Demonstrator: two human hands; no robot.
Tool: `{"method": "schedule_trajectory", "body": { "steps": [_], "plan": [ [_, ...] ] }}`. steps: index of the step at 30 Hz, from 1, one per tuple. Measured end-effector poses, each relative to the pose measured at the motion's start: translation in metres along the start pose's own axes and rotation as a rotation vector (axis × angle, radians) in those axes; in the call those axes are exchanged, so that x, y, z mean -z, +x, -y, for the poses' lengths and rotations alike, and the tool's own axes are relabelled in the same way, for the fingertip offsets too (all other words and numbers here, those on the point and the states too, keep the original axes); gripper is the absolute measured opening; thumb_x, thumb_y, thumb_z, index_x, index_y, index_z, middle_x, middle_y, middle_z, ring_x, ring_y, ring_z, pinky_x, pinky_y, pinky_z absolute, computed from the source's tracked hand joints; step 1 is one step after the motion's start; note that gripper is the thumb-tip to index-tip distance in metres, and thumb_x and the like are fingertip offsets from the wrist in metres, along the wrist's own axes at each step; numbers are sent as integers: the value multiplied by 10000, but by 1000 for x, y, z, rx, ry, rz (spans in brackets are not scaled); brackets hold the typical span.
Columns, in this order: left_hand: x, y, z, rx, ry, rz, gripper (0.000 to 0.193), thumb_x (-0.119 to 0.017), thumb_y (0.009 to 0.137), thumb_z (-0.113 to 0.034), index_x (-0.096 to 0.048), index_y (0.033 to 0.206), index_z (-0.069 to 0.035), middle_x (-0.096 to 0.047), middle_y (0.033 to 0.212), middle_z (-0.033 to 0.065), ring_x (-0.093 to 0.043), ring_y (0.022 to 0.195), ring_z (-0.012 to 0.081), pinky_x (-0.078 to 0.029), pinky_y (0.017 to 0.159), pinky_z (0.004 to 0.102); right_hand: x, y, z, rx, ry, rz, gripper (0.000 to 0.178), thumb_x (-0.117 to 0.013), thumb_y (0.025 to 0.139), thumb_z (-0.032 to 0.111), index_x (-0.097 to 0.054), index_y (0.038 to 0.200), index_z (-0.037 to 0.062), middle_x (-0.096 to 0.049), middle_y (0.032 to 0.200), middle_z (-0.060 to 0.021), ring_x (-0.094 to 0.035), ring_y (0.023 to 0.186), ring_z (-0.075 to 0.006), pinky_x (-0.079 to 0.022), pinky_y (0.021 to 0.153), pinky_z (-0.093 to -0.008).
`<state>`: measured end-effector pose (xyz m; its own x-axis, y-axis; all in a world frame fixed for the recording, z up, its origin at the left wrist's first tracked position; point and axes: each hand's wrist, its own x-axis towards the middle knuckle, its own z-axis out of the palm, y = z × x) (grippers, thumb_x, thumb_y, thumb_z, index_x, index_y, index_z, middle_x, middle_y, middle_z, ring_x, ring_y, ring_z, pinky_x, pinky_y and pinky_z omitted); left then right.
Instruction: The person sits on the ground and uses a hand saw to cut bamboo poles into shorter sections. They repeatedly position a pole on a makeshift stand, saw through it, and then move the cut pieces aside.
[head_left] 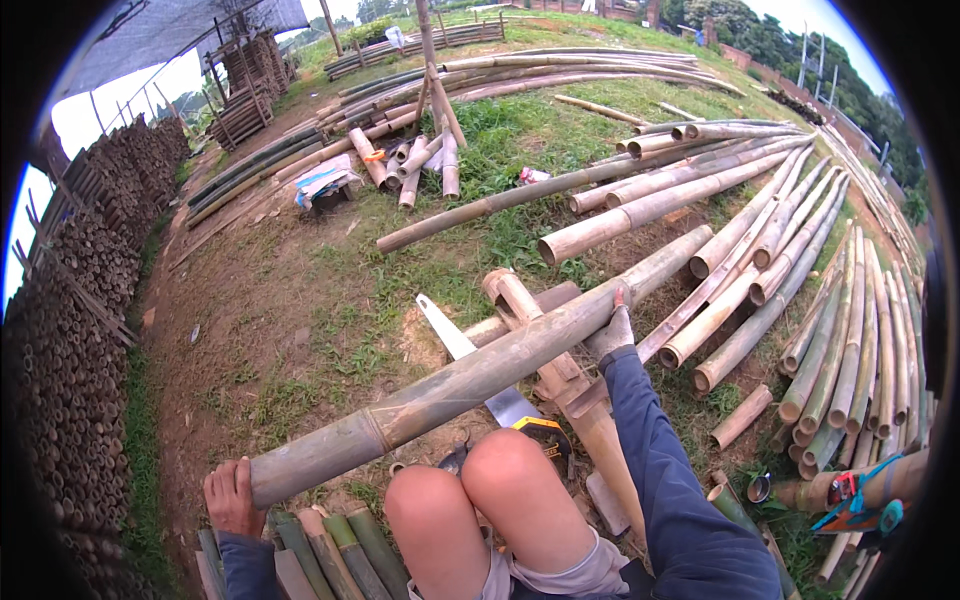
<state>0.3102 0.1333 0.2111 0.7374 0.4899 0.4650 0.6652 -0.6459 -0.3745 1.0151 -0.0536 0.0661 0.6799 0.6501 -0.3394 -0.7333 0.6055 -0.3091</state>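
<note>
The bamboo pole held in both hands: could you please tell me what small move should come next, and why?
I would probably steady the bamboo pole against the bamboo beam: it crosses over that beam and the saw, and the left hand at its near end and right hand farther along could guide it.

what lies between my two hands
The head view shows a stretch of the pole, running from the left hand at its end to the right hand.
</note>
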Motion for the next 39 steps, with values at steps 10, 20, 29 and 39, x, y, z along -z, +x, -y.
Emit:
{"method": "schedule_trajectory", "body": {
  "steps": [10,20,29,39],
  "plan": [
    [21,-142,56,398,71,-15,936,-913,552,-71,-564,1419,-133,-606,1395,114,-560,1360,350,-391,1186,541,-28,-67,-107,-228,-131,249,920,-703,947,660,-408,1601,84,-491,1576,-196,-484,1433,-420,-343,1235,-621],
    [150,-199,23,516,284,82,1020,-964,640,-284,-485,1536,-196,-527,1518,71,-449,1467,337,-389,1220,534,-152,-142,-184,-145,-480,626,1022,-827,846,654,-419,1515,-2,-501,1476,-239,-509,1386,-409,-380,1223,-628],
    [136,-74,-118,510,124,29,1179,-987,612,-344,-395,1631,-312,-611,1410,60,-542,1401,319,-355,1253,599,-216,-232,-239,-365,-442,757,1057,-894,810,528,-393,1541,-49,-448,1540,-263,-441,1461,-418,-284,1291,-619],
    [228,-232,-166,923,32,80,1064,-970,663,-376,-439,1575,-237,-625,1370,85,-619,1290,347,-462,1144,520,-232,-300,-291,-892,-609,983,963,-753,927,639,-383,1598,57,-432,1597,-217,-430,1483,-357,-368,1229,-574]
  ]
}}
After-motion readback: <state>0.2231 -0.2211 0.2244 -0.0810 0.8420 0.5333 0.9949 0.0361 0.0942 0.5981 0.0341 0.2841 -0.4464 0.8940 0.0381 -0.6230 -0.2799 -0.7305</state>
